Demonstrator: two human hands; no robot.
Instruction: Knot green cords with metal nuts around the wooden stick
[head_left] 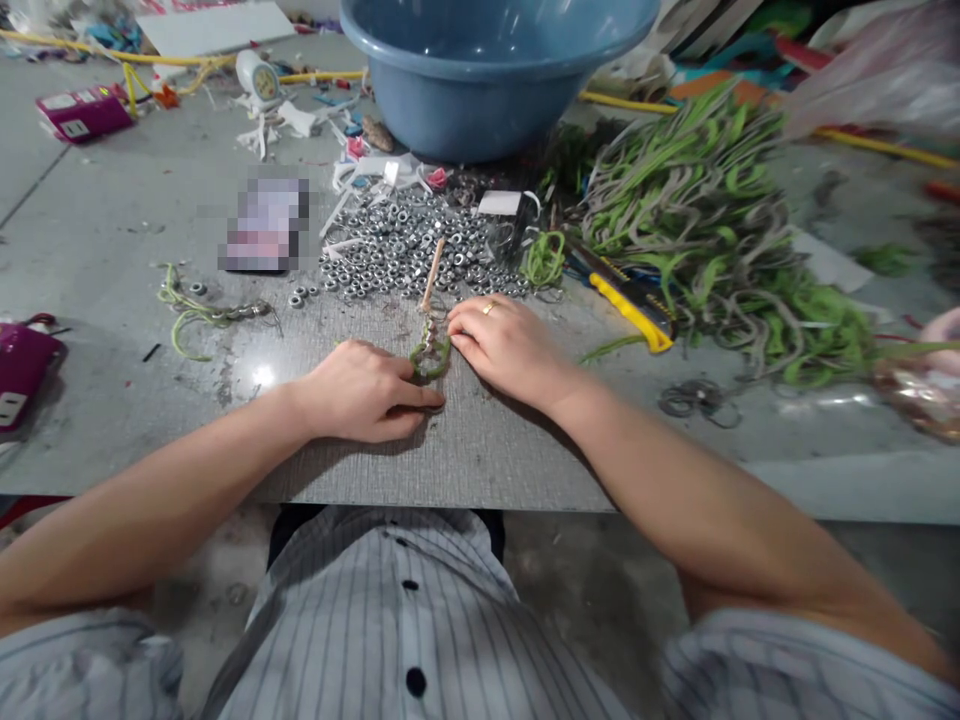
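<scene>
A short braided piece of green cord (430,362), with small metallic bits along it, lies on the table between my hands. A thin wooden stick (433,272) stands at its far end. My left hand (367,392) rests at the cord's left side, its fingers bent against the cord and one finger stretched along the tabletop below it. On the other side, my right hand (510,345), with a ring on it, has its fingertips pressed together at the cord's right edge. What exactly lies under the fingertips is partly hidden.
Many metal hex nuts (397,235) spread beyond my hands, before a blue basin (465,90). A yellow utility knife (630,310) lies beside a pile of green-grey cords (690,210). Left are a blurred-out phone (266,225) and another corded piece (217,312). Another person's hand (943,330) shows at right.
</scene>
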